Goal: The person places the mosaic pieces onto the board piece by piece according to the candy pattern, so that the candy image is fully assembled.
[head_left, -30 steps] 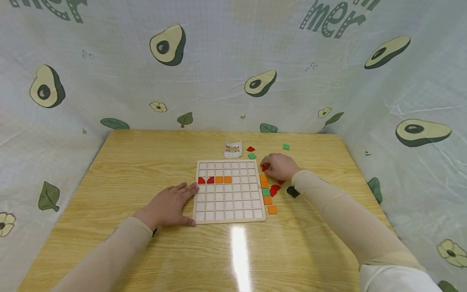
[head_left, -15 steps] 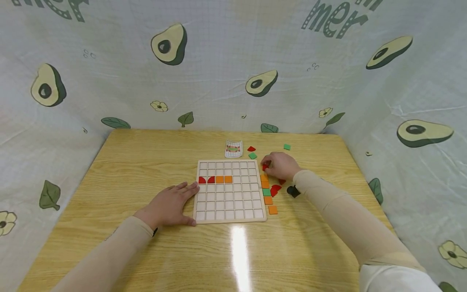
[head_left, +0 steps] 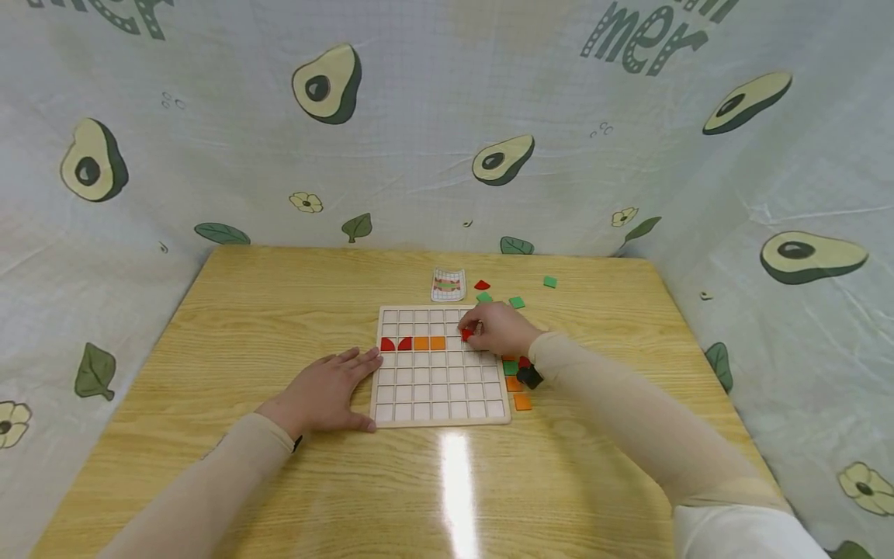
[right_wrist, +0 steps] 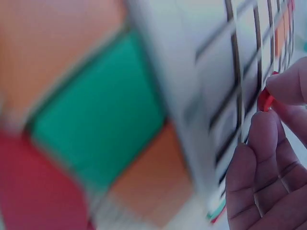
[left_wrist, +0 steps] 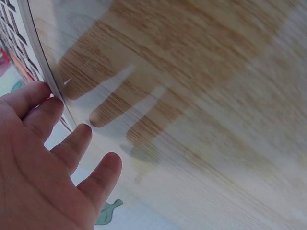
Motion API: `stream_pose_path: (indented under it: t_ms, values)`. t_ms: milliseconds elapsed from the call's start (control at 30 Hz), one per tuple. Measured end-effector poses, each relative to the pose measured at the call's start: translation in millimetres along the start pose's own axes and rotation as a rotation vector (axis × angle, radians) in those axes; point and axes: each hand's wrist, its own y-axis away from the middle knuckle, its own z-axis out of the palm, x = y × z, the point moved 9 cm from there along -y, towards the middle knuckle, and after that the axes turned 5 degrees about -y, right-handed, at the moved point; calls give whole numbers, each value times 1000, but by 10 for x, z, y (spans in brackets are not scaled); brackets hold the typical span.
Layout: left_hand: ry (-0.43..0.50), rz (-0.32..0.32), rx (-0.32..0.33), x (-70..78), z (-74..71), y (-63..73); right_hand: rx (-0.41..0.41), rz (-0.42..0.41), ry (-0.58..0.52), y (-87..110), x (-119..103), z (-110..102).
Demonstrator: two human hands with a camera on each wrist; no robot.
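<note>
A pale wooden grid board [head_left: 419,392] lies on the table, with red quarter-round tiles [head_left: 405,344] and orange square tiles [head_left: 437,343] side by side in one row. My left hand [head_left: 328,394] rests with fingers spread at the board's left edge; in the left wrist view its fingertips [left_wrist: 56,103] are right by the rim. My right hand [head_left: 497,328] is over the upper right part of the board, pinching a red tile [head_left: 466,335] between thumb and fingers. The right wrist view shows that red tile [right_wrist: 265,99] at the fingertips, mostly covered.
Along the board's right side lie a green tile [head_left: 511,368], orange tiles [head_left: 522,402] and red ones, partly under the right wrist. Behind the board are a small pattern card [head_left: 448,286], a red tile [head_left: 482,285] and several green tiles [head_left: 550,282]. A printed cloth hangs around the table.
My right hand has moved left from the loose tiles beside the board to over the grid, carrying the red tile. A green tile behind it now shows. The left hand stays put.
</note>
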Motion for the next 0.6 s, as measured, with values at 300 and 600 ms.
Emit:
stream_pose_path:
  t_ms: [300, 600]
  values:
    - [-5, 2, -9, 8, -9, 3, 30, -76, 289, -61, -312, 206]
    - [-8, 3, -14, 14, -15, 3, 42, -12, 361, -4, -376, 219]
